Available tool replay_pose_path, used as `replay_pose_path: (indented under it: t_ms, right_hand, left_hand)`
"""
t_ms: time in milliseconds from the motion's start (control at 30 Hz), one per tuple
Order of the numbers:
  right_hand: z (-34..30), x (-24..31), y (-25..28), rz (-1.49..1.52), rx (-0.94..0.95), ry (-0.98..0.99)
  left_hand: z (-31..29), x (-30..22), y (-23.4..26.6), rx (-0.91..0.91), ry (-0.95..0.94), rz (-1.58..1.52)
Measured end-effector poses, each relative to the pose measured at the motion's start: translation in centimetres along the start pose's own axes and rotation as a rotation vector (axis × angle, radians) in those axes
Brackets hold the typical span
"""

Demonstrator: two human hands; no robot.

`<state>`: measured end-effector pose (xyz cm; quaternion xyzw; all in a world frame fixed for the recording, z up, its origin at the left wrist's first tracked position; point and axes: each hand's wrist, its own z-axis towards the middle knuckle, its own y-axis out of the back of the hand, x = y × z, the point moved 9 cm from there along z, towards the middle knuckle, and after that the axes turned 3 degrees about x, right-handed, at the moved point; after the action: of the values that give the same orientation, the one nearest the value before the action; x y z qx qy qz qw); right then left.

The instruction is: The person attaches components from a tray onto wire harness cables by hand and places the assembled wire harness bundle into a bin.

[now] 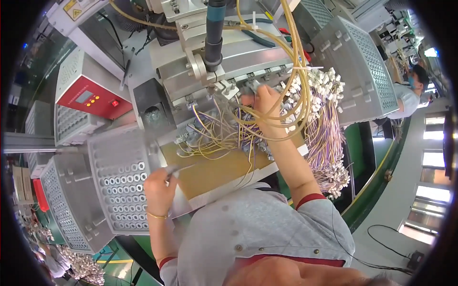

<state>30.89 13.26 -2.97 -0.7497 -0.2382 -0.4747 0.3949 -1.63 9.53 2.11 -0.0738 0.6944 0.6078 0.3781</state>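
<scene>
My left hand (160, 188) is closed around a pair of slim metal tweezers (175, 168), beside the tray of small ring-shaped parts (125, 179). The tweezers' tips point right, over a brown work board (202, 176). At the metal fixture (224, 65), my right hand (266, 101) is closed, with its fingertips against a small metal clamp piece (253, 86). Blur and loose tubes partly hide what those fingers hold. Below that hand lies a tangle of yellow and purple wires (229, 131) with grey ends.
White-connector wire bundles (324, 128) hang at the right. Yellow tubes (301, 57) loop over the right forearm. A red-fronted control box (88, 97) and a black block (151, 102) stand left. Green-handled pliers (257, 38) lie behind the fixture. Another person (410, 93) sits far right.
</scene>
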Motion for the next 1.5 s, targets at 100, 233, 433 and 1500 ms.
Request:
replay_pose_path:
  t_ms: [100,233,433,1500]
  right_hand:
    - [0.1,1.3,-0.9,-0.106,0.079,0.03]
    - [-1.4,5.3,-1.2,-1.004,0.125,0.289]
    - [-10.3,2.7,-7.2,-0.832,0.604,0.521]
    - [-14.7,-3.7,-12.3,-0.44,1.043,-0.238]
  left_hand:
    - [-0.2,1.6,1.2,-0.082,0.15,-0.223]
    - [-1.0,3.2,1.7,-0.104,0.277,-0.351]
    - [-2.0,2.8,1.2,-0.099,0.356,-0.9]
    - [-5.9,17.0,6.4,-0.799,0.402,0.343]
